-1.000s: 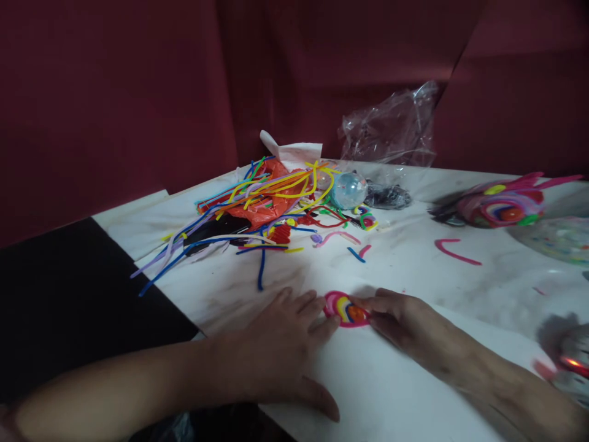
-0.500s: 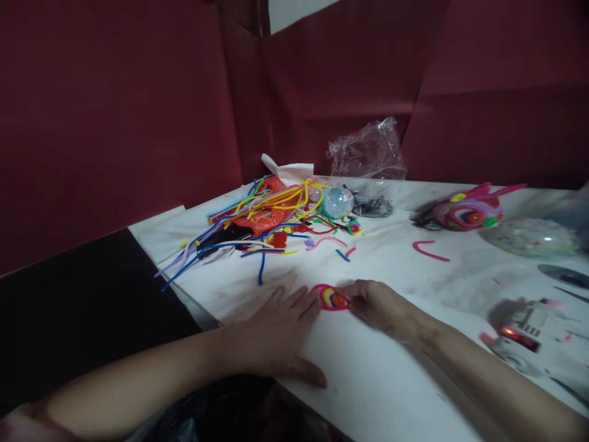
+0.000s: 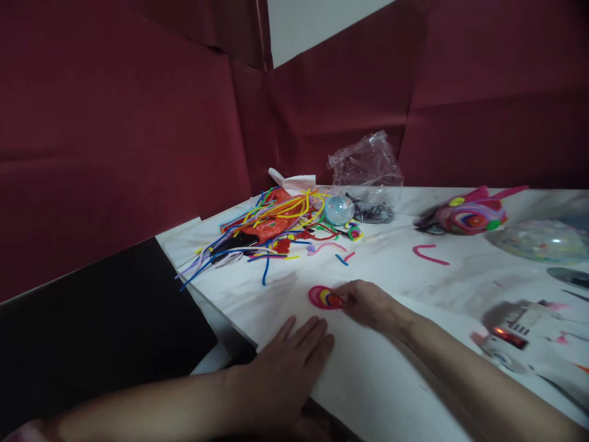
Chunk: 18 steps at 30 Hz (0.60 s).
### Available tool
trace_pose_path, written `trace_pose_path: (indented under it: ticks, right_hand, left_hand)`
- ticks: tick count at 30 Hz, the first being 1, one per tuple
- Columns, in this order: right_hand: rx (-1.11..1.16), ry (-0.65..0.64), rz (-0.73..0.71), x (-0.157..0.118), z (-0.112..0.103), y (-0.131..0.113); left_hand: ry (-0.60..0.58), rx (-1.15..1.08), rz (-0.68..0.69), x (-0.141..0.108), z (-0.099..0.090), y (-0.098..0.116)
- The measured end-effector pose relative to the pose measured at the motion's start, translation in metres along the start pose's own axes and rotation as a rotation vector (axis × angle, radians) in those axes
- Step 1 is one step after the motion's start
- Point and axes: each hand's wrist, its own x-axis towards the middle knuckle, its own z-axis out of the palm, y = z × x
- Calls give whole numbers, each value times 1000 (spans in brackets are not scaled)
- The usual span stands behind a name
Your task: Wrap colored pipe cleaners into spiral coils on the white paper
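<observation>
A flat oval coil of pipe cleaners, pink around yellow, blue and orange, rests on a white sheet. At its right end, the thumb and fingers of my right hand pinch its edge. My left hand lies palm down with its fingers spread, just below the coil and apart from it. Its thumb side is partly hidden at the bottom. Beyond the hands are a bent pink pipe cleaner and short blue and pink pieces.
A heap of colourful pipe cleaners covers the table's back left, beside a clear ball and a plastic bag. On the right are a fish-like pipe-cleaner figure, a speckled clear dome and a white device with a red light.
My left hand has come off the coil and drawn back toward me. My right hand still pinches the coil's right end. The view has shifted slightly.
</observation>
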Motion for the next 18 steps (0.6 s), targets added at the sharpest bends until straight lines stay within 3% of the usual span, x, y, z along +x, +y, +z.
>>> trace_pose_path:
  ticks: [5, 11, 13, 18]
  right_hand:
    - [-23, 4, 79, -2, -7, -8]
    - [-11, -10, 49, -4, -4, -3]
    - [4, -7, 13, -5, -2, 0]
    - [85, -6, -65, -11, -2, 2]
  left_hand:
    - [30, 14, -29, 2, 1, 1]
    - [70, 45, 6, 1, -34, 10]
    - [35, 34, 66, 4, -44, 10]
    - [174, 135, 164, 31, -46, -16]
